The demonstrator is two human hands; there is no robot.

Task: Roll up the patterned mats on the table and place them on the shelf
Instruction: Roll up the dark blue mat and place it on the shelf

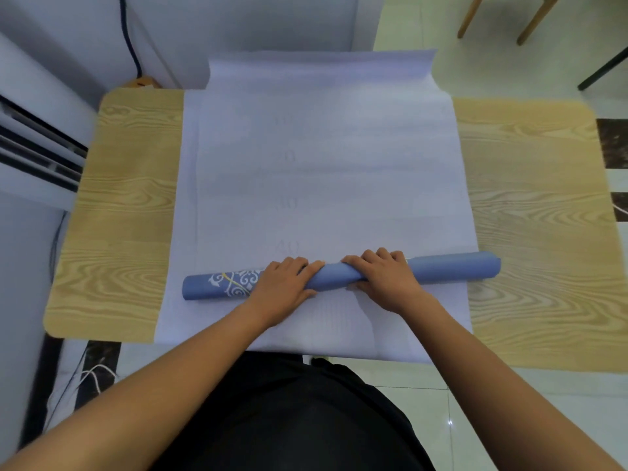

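The two forearms (190, 362) rise from the bottom of the frame to the left hand (285, 283) and right hand (384, 273), both clamped side by side on the middle of the blue mat roll (452, 268), whose long axis runs left-to-right across the tabletop (530, 198), with the flat pale sheet (323, 164) lying beyond it toward the top.

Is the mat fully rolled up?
No: the left hand and right hand grip the roll, but most of the mat lies flat on the table.

Mat (323, 181) is laid flat on table (129, 215). Roll (452, 270) is set across its 6 o'clock end, gripped by left hand (282, 287), at 9 o'clock of right hand (384, 277).
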